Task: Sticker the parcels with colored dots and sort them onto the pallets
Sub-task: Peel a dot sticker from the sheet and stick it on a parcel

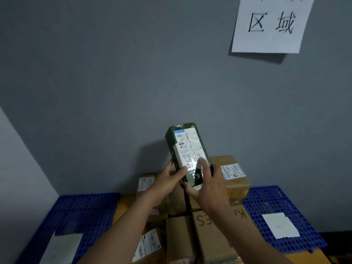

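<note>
Green parcel (187, 147) is being gripped at its lower edge by the left hand (167, 184) and pinched at its base by the right hand (208, 187); boxes (203, 237) below both hands.

One view only, head-worn: it looks forward and a little down, straight at the grey wall (114, 73), which stands near. The lens is wide. The forearms (123, 225) enter from the bottom edge, the green parcel (187, 147) sits mid-frame and close, and blue pallets (266, 199) fill both lower corners.
</note>
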